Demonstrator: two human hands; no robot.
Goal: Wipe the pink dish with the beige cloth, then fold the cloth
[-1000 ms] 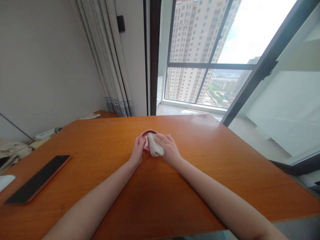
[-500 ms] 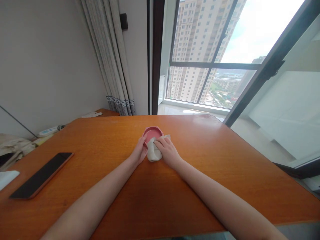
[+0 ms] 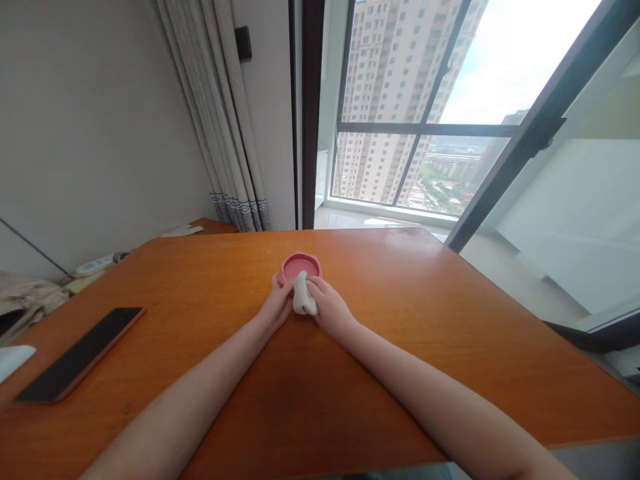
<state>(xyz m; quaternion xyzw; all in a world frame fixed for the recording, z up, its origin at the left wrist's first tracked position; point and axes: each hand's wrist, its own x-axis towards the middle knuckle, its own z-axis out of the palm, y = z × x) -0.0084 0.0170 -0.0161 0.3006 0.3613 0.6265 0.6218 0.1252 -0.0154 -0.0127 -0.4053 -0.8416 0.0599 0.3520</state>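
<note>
A round pink dish point(image 3: 295, 264) with a raised, faceted rim sits over the middle of the wooden table, tipped slightly toward me. My left hand point(image 3: 277, 300) grips its near left side, thumb near the rim. In my right hand point(image 3: 327, 303) is a crumpled white tissue point(image 3: 303, 297), pinched between thumb and fingers. The tissue lies against the near edge of the dish and covers part of it. The fingertips of the right hand are partly hidden behind the tissue.
A dark-screened phone or tablet point(image 3: 80, 353) lies on the table point(image 3: 225, 413) at the left, by a white object point(image 3: 15, 360) at the edge. Beyond the left edge are cloth point(image 3: 30, 293) and a power strip point(image 3: 95, 265). A curtain point(image 3: 215, 120) and windows stand behind.
The tissue is bunched smaller and has shifted slightly left along the dish's near rim with my right hand. The dish has turned a little and more of its rim shows.
</note>
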